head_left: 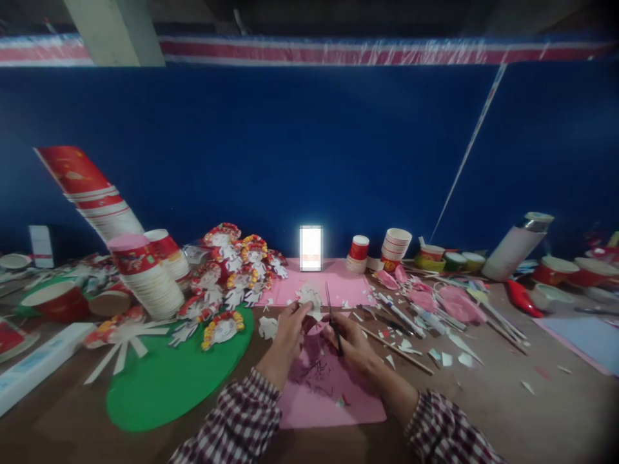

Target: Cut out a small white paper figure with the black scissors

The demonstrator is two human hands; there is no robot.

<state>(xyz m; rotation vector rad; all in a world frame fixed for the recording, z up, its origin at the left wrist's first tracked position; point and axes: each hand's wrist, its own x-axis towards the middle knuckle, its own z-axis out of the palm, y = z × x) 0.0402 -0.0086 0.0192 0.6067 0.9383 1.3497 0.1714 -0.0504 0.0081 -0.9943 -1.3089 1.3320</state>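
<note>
At the left fingers (pixel 296 316), thin matt white paper (pixel 310 295); at the right fingers (pixel 331 334), dark metal-looking scissors (pixel 333 319). Beneath both, smooth matt pink paper (pixel 333 411); leftward, a smooth green mat (pixel 167 383) and slightly glossy paper cups (pixel 151 283); rightward, a dull brown surface (pixel 488 393).

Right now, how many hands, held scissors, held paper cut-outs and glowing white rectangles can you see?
Hands: 2, left hand and right hand
Held scissors: 1 pair
Held paper cut-out: 1
Glowing white rectangle: 1
Total: 5

Near right, the tabletop (pixel 517 422) offers passage; cup stacks (pixel 149 290) obstruct left.
</note>
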